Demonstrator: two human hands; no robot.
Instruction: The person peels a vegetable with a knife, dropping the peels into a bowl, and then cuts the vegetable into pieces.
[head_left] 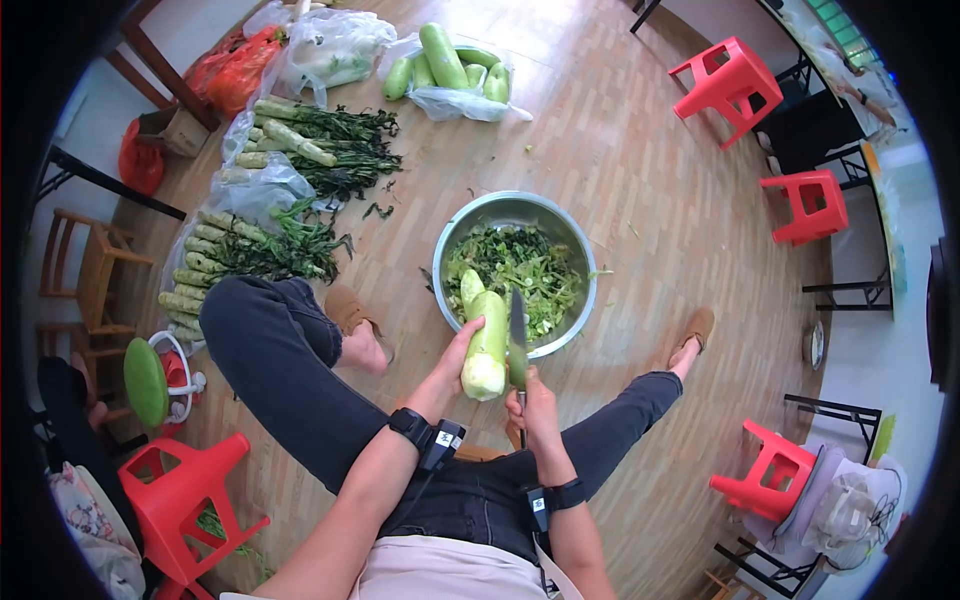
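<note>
My left hand grips a pale green stem vegetable, held upright over the near rim of a steel bowl. My right hand holds a knife by its handle, blade pointing up and lying against the right side of the vegetable. The bowl sits on the wooden floor between my legs and holds chopped green leaves and peelings. Both wrists wear black bands.
Rows of leafy stem vegetables lie on plastic at the left, more further back. A bag of green gourds lies behind the bowl. Red plastic stools stand at the right, another at the near left.
</note>
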